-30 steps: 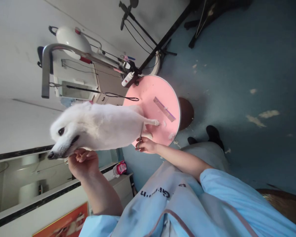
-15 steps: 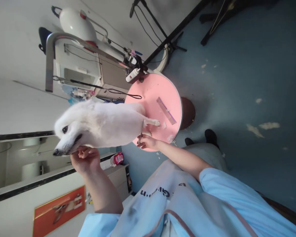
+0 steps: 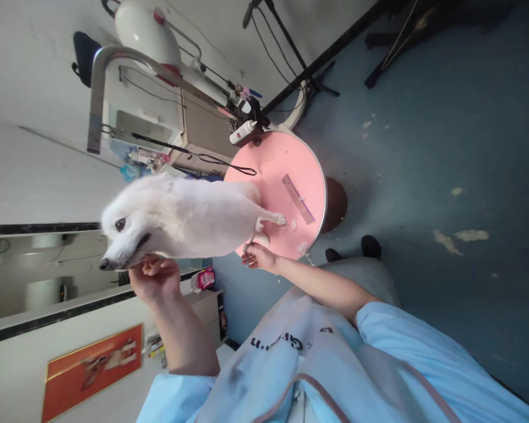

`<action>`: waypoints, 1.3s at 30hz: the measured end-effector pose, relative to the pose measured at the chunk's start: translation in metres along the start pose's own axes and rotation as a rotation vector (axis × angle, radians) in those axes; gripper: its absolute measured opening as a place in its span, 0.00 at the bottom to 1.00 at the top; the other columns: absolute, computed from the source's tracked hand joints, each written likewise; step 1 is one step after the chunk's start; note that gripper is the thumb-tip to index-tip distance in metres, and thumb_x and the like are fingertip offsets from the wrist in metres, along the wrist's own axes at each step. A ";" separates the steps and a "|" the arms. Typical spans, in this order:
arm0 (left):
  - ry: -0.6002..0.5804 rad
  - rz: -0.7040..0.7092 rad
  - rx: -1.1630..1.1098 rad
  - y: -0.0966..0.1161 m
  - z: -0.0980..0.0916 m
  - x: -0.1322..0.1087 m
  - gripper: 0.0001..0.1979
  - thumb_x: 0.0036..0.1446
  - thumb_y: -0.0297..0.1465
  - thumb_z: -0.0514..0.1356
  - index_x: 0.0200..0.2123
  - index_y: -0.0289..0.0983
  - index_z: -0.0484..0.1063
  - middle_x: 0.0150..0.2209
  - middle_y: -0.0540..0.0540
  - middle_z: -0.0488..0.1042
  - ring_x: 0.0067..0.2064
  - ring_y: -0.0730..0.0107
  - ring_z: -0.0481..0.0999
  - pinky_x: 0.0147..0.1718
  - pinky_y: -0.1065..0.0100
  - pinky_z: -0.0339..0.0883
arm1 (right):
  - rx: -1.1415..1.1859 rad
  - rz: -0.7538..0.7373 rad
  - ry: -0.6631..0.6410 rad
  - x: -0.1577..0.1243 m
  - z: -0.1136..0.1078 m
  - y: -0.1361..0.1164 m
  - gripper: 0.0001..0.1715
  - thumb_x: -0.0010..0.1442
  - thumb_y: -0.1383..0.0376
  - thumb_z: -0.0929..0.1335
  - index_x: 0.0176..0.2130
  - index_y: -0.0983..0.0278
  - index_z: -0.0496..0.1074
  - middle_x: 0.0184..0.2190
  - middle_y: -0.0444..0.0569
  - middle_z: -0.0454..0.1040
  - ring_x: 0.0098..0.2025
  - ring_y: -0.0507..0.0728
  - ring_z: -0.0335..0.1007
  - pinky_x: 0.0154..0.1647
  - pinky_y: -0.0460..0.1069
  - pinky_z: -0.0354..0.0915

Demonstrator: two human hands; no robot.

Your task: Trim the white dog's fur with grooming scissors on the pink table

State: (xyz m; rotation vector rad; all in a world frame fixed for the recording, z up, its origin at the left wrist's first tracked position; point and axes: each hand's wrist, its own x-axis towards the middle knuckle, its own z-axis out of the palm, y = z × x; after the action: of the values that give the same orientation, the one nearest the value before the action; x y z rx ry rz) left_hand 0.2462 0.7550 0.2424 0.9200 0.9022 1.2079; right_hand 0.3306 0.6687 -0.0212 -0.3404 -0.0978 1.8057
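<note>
Gripping scissors [image 3: 253, 232], the right hand [image 3: 260, 258] has its fingers clamped on the handles, blades near a leg of the white dog [image 3: 207, 217]. At 9 o'clock from it, the left hand [image 3: 156, 281] curls its fingers closed on the dog's chin. The dog is on a pink table [image 3: 271, 161]; from the right hand, a comb [image 3: 298, 198] lies at 1 o'clock, a bottle [image 3: 243, 133] at 12.

Grooming salon — dog [image 3: 198, 217], table [image 3: 271, 158], comb [image 3: 298, 200]
</note>
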 end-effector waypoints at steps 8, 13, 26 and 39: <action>-0.064 -0.018 0.000 0.000 -0.002 -0.001 0.17 0.50 0.27 0.63 0.23 0.36 0.54 0.21 0.60 0.74 0.15 0.87 0.66 0.19 0.77 0.60 | 0.068 -0.001 0.027 -0.007 0.017 0.001 0.19 0.48 0.61 0.74 0.37 0.60 0.65 0.31 0.44 0.75 0.33 0.55 0.77 0.29 0.46 0.68; 0.020 -0.011 -0.005 0.000 -0.001 0.004 0.16 0.52 0.29 0.61 0.22 0.36 0.54 0.20 0.60 0.73 0.13 0.86 0.64 0.18 0.76 0.60 | 0.093 -0.014 0.076 -0.010 0.031 -0.002 0.22 0.44 0.69 0.74 0.38 0.60 0.65 0.29 0.42 0.74 0.34 0.54 0.77 0.29 0.45 0.67; -0.027 -0.021 -0.017 0.000 -0.011 0.011 0.18 0.51 0.27 0.61 0.22 0.37 0.50 0.20 0.60 0.73 0.12 0.85 0.64 0.19 0.75 0.60 | 0.055 0.024 0.013 -0.002 0.008 0.001 0.19 0.46 0.63 0.74 0.37 0.61 0.65 0.30 0.44 0.75 0.32 0.54 0.77 0.27 0.45 0.67; 0.125 -0.011 -0.021 -0.005 0.009 -0.003 0.15 0.59 0.30 0.56 0.23 0.37 0.53 0.20 0.60 0.71 0.12 0.86 0.60 0.18 0.76 0.58 | -0.327 -0.114 0.141 -0.006 -0.023 -0.020 0.27 0.40 0.72 0.73 0.39 0.60 0.62 0.24 0.41 0.72 0.26 0.53 0.71 0.22 0.44 0.63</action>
State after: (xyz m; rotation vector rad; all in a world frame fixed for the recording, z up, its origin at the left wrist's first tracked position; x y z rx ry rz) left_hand 0.2561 0.7510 0.2412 0.8283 0.9906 1.2741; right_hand 0.3567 0.6655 -0.0371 -0.6789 -0.3091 1.6462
